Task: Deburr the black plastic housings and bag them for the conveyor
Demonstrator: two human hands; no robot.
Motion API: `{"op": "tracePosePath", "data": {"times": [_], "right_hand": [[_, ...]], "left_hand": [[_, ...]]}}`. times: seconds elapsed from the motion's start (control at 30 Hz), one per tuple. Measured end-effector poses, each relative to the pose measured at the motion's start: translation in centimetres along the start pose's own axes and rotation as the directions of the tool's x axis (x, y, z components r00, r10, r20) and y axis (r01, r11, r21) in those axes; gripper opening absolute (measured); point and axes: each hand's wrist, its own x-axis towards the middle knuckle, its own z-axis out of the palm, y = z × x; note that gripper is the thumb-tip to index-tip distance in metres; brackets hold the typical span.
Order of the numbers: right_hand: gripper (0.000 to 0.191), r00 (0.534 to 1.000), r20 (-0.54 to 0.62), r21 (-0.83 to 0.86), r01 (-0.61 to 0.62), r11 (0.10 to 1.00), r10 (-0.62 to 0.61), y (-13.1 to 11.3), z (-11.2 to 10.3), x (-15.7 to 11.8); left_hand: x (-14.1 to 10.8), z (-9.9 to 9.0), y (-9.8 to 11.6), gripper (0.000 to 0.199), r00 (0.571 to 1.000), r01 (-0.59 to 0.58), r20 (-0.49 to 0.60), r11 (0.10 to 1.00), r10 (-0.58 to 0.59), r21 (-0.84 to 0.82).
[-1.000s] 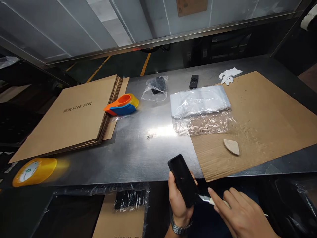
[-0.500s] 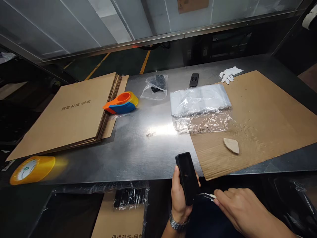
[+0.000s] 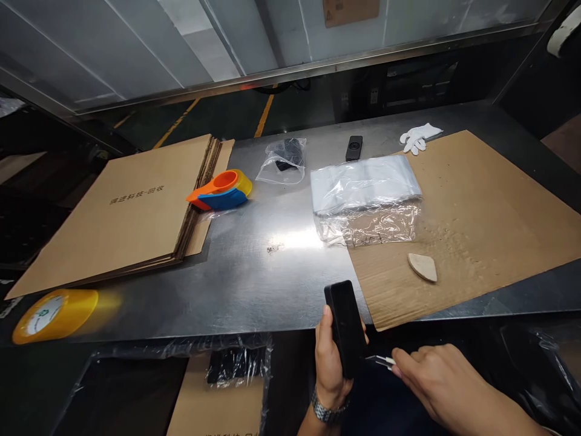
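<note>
My left hand [image 3: 330, 369], with a metal watch at its wrist, is wrapped round a long black rectangular case [image 3: 347, 330] held upright past the table's front edge. Just right of it, my right hand [image 3: 429, 372] is closed on a small white-handled tool [image 3: 385, 361]. The thin metal end of the tool points left at the case's lower right edge; whether they touch I cannot tell. A tan wedge-shaped pad [image 3: 422, 267] lies on the cardboard sheet [image 3: 499, 212] beyond my right hand.
On the metal table [image 3: 254, 266] are stacked cardboard [image 3: 140, 206], an orange and blue tape dispenser [image 3: 222, 191], a yellow tape roll [image 3: 54, 316], a bagged black item [image 3: 288, 156], a black device [image 3: 354, 148], clear plastic bags [image 3: 365, 184] and a white glove [image 3: 420, 138].
The black case has tilted slightly in my left hand, so its recessed inside shows less. My right hand and the tool have hardly moved. The view has shifted a little.
</note>
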Motion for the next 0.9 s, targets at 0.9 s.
{"op": "tracePosePath", "data": {"times": [0.9], "right_hand": [[0.018,0.999,0.03,0.518,0.014,0.855,-0.034,-0.4,-3.0,4.1]], "left_hand": [[0.0,0.8,-2.6,0.027,0.947,0.301,0.021,0.861,-0.321,-0.41]]}}
